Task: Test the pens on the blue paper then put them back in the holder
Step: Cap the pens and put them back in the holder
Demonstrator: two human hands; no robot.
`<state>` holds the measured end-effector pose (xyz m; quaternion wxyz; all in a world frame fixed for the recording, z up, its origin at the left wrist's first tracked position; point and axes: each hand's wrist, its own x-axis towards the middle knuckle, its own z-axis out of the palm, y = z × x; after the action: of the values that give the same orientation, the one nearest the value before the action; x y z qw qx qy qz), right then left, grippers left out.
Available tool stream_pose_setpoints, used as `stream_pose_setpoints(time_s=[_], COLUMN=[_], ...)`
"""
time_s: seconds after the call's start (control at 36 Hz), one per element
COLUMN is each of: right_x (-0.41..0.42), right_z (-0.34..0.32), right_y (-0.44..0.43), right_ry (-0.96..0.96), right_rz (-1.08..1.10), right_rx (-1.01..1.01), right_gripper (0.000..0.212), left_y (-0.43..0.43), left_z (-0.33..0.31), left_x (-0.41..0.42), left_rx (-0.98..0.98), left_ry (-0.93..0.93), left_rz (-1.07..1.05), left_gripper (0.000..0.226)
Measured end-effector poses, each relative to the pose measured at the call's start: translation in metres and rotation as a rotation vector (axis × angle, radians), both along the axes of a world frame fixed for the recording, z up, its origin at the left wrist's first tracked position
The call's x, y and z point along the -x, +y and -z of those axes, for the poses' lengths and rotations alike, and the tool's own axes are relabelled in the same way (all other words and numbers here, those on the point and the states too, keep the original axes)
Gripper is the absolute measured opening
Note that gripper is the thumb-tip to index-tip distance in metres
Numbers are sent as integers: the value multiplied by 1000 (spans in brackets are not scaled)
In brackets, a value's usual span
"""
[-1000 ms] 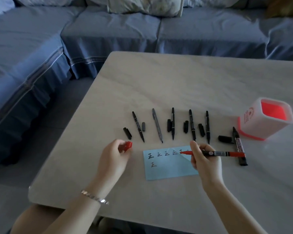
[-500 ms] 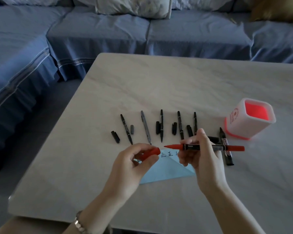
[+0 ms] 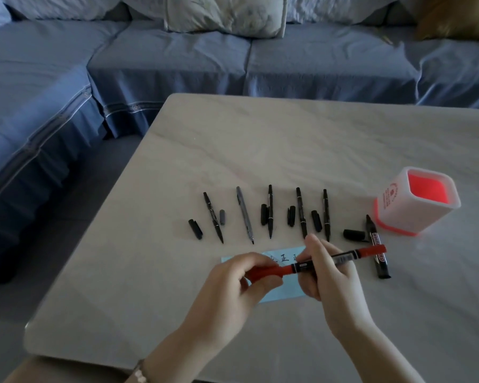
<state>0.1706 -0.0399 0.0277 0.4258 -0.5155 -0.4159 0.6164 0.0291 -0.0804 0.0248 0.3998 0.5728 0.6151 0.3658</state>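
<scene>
Six pens (image 3: 270,211) lying; red pen (image 3: 365,252) held

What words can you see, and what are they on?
"正": written at least twice on the paper, partly hidden.
"WHITE": on the black marker; the rest is unclear.
Logo and print on the holder: too blurred to read.
Label on the red pen: too small to read.

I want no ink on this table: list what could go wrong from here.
The left hand covers the cap joint of the red pen; if not fully seated, the tip may smear.
Uncapped black pens could mark the table or dry out.
The red pen's tail beyond the right hand hangs over the black marker and may knock it.
</scene>
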Motion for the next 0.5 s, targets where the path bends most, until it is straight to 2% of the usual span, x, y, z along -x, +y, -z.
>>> stream_pose_setpoints(time_s=[0.17, 0.31, 0.42, 0.5], right_x=[2, -2, -5, -6], right_z=[6, 6, 9, 10], right_y=[-1, -3, -5, -7], right_ry=[-78, -44, -36, -18], right_rz=[-24, 19, 23, 19], right_rx=[-32, -55, -80, -102], right_gripper=[39, 42, 42, 44], left_y=[4, 2, 0, 1], left_z=[1, -3, -4, -4], left_x=[-11, -17, -20, -22], left_rx=[62, 54, 129, 251], left_ry=[-12, -55, -177, -375], left_rz=[130, 127, 125, 117], left_gripper=[21, 27, 39, 29])
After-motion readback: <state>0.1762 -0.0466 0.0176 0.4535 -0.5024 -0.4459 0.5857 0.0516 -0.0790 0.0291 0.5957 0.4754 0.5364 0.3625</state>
